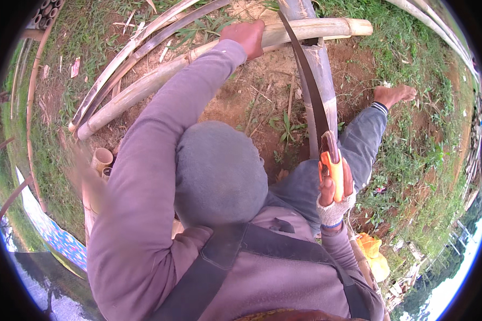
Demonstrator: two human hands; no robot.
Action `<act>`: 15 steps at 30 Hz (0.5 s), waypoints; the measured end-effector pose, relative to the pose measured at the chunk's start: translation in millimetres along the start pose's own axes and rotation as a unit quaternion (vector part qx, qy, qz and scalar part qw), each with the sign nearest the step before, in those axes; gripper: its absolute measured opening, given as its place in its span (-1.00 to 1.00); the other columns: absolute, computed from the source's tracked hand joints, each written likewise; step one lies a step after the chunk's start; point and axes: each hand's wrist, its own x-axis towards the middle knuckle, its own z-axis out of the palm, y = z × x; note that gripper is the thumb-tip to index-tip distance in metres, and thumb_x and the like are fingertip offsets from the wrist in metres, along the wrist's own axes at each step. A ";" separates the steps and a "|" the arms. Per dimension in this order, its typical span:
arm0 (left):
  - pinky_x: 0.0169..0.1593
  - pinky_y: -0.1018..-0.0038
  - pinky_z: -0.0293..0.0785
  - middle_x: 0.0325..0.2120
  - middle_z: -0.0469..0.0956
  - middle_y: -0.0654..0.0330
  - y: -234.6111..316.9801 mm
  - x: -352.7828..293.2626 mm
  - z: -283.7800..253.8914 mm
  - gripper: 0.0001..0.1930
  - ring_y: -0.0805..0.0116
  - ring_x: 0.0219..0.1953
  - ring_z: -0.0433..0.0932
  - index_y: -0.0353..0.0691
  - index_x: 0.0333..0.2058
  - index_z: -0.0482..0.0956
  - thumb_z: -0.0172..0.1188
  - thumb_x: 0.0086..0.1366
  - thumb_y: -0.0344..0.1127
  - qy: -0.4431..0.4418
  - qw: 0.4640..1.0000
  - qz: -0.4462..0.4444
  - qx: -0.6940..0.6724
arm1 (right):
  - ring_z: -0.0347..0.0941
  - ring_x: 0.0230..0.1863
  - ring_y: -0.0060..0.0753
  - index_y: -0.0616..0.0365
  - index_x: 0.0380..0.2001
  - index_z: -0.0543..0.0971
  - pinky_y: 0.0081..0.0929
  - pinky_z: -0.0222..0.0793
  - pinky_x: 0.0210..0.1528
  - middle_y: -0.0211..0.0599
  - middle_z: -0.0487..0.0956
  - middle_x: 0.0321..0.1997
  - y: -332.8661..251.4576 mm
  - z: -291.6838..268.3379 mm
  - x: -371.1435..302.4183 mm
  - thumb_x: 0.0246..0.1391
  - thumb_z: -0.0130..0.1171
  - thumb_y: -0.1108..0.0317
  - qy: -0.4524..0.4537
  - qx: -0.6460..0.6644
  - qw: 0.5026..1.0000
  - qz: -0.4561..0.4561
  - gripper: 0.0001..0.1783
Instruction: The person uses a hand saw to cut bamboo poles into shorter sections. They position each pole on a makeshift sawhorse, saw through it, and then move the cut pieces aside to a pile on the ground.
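Note:
My left hand [245,38] is bare and wrapped around a long pale bamboo pole [332,28], close to where the saw crosses it. The pole slants from the left up to the far right and lies across a thick grey bamboo trunk [317,64]. My right hand [336,195], in a white fingerless glove, is closed on the orange handle of a handsaw [316,101]. Its long, dark, curved blade points away from me and passes over the pole just right of my left hand. Whether the teeth are in a cut cannot be made out.
Split bamboo lengths [118,75] lie at the far left. Short cut bamboo tubes [102,158] stand beside my left arm. My bare foot [393,95] rests on the grass at right. A yellow bag [374,255] and a blue patterned sheet [53,227] lie on either side.

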 end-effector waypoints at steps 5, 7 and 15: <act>0.18 0.05 0.65 -0.07 0.77 -0.09 15.1 3.6 -8.8 -0.50 -0.11 0.05 0.75 -0.16 0.18 0.55 0.35 0.27 -0.26 -0.007 1.000 0.001 -0.006 | 0.69 0.05 0.13 0.33 0.31 0.53 -0.09 0.57 0.13 0.11 0.69 0.18 20.2 83.8 133.3 0.40 0.30 0.27 0.078 -0.016 0.996 -0.048 -0.47; 0.17 0.02 0.63 -0.04 0.75 -0.10 7.7 5.9 -1.0 -0.40 -0.15 0.06 0.74 -0.10 0.24 0.52 0.39 0.23 -0.17 -0.007 1.000 -0.008 0.001 | 0.69 0.00 0.15 0.31 0.29 0.55 -0.09 0.56 0.09 0.09 0.70 0.16 18.4 96.0 148.4 0.37 0.32 0.31 0.083 0.034 0.995 -0.036 -0.49; 0.19 0.07 0.65 0.00 0.76 -0.10 5.1 1.7 -11.3 -0.52 -0.07 0.09 0.75 -0.19 0.15 0.58 0.36 0.26 -0.27 -0.030 0.999 -0.014 -0.002 | 0.71 0.15 0.11 0.41 0.42 0.35 -0.11 0.61 0.25 0.20 0.63 0.27 29.3 19.8 -0.6 0.47 0.17 0.17 -0.024 0.012 0.998 0.051 -0.35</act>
